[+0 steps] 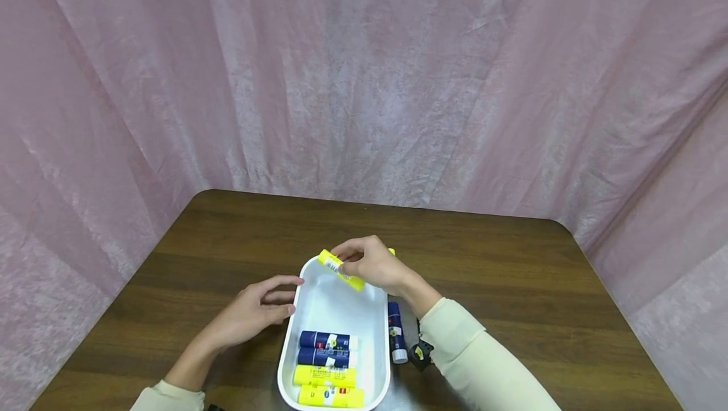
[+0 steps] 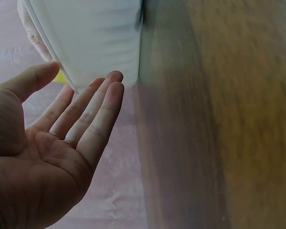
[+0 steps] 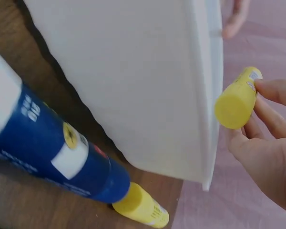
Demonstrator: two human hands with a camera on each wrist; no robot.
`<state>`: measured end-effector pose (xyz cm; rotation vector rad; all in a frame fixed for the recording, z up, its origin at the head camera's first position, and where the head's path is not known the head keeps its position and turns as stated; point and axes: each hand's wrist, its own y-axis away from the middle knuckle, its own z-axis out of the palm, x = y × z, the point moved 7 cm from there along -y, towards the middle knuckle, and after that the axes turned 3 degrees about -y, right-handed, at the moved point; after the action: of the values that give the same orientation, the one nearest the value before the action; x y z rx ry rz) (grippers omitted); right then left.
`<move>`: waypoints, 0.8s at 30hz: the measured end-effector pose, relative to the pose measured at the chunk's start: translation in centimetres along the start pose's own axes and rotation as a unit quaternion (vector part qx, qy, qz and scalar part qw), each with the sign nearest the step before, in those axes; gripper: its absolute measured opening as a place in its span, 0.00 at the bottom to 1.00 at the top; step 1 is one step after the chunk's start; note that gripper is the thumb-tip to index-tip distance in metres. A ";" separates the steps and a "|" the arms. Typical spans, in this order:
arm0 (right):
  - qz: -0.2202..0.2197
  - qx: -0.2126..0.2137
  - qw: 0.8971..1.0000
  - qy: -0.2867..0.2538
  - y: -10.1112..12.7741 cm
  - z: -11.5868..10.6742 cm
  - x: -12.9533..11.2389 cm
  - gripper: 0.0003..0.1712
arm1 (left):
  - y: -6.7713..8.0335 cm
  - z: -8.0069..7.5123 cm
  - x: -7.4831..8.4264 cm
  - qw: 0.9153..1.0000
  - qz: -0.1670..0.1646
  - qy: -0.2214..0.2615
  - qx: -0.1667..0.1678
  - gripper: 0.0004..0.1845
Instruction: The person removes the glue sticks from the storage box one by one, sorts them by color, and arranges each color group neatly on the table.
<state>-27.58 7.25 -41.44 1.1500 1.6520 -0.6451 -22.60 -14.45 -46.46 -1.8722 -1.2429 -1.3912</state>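
R hand (image 1: pixel 372 263) pinches yellow glue stick (image 1: pixel 341 270) over far end of white tray (image 1: pixel 341 310), long axis slanting across rim. L hand (image 1: pixel 256 310) open, fingertips touching tray's left rim.

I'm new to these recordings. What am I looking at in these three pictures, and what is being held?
There is no machine here: a person works with bare hands. One picture comes from a head-worn camera, the other two from cameras on each wrist. On a brown wooden table stands a white tray holding two blue glue sticks and two yellow glue sticks. Another blue glue stick lies on the table to its right. The right hand pinches a yellow glue stick above the tray. The left hand, fingers straight, rests at the tray's left rim.
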 end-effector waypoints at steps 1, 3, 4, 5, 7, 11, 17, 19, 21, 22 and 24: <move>0.005 0.005 1.000 -0.013 0.0 -0.4 0.1 0.19 | 0.0 0.0 0.0 1.000 -0.001 0.001 0.001 0.27; 0.017 0.018 0.999 -0.033 0.2 -1.1 0.2 0.19 | 0.0 0.0 0.0 1.000 -0.004 0.001 0.002 0.27; 0.021 0.024 0.999 -0.039 0.2 -1.5 0.3 0.20 | 0.1 0.0 0.0 1.000 -0.005 0.000 0.003 0.27; 0.024 0.031 0.998 -0.047 0.3 -1.8 0.4 0.20 | 0.1 0.0 0.0 1.000 -0.006 0.000 0.004 0.27; 0.032 0.046 0.996 -0.062 0.3 -2.5 0.7 0.20 | 0.1 0.0 0.0 1.000 -0.008 0.000 0.004 0.27; 0.046 0.084 0.991 -0.097 0.4 -3.9 1.3 0.21 | 0.2 -0.1 0.0 1.000 -0.009 -0.002 0.005 0.27; 0.063 0.144 0.975 -0.156 0.6 -5.8 2.5 0.22 | 0.3 -0.3 -0.1 1.000 -0.012 -0.001 0.004 0.27; 0.069 0.162 0.970 -0.170 0.8 -6.4 3.0 0.22 | 0.3 -0.3 -0.2 1.000 -0.013 0.002 0.003 0.28; 0.074 0.177 0.965 -0.180 0.9 -7.0 3.4 0.22 | 0.3 -0.4 -0.3 1.000 -0.013 0.003 0.002 0.28; 0.077 0.185 0.962 -0.184 1.0 -7.3 3.6 0.22 | 0.3 -0.4 -0.3 1.000 -0.013 0.003 0.001 0.28; 0.083 0.201 0.957 -0.190 1.3 -7.9 4.1 0.22 | 0.3 -0.4 -0.3 1.000 -0.012 0.003 0.002 0.28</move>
<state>-30.03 15.91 -42.14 1.3357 1.1114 -1.0534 -22.51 -15.05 -46.57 -1.8549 -1.2679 -1.4038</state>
